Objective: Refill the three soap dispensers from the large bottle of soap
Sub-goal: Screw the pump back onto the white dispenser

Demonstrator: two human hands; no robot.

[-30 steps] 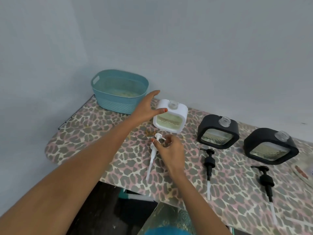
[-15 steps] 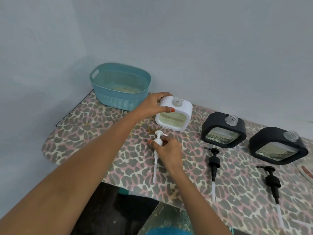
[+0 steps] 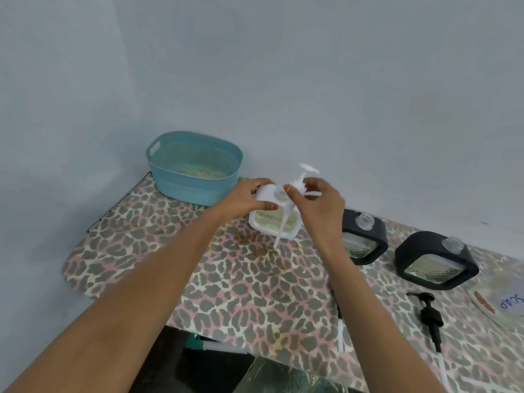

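The white dispenser [image 3: 272, 229] stands toward the back of the leopard-print desk [image 3: 241, 293], just right of a teal basket [image 3: 195, 168]. It is a rounded square white frame around a clear window showing pale yellow-green soap, with a clear open neck on top. The left hand [image 3: 245, 201] grips its upper left corner, fingers curled over the top and thumb on the front. The right hand [image 3: 319, 207] pinches the white pump [image 3: 297, 184] by its collar beside the neck. The pump's tube hangs in front of the window, its tip near the desk. To the right stand two black dispensers [image 3: 365, 231] [image 3: 438, 259], also uncapped.
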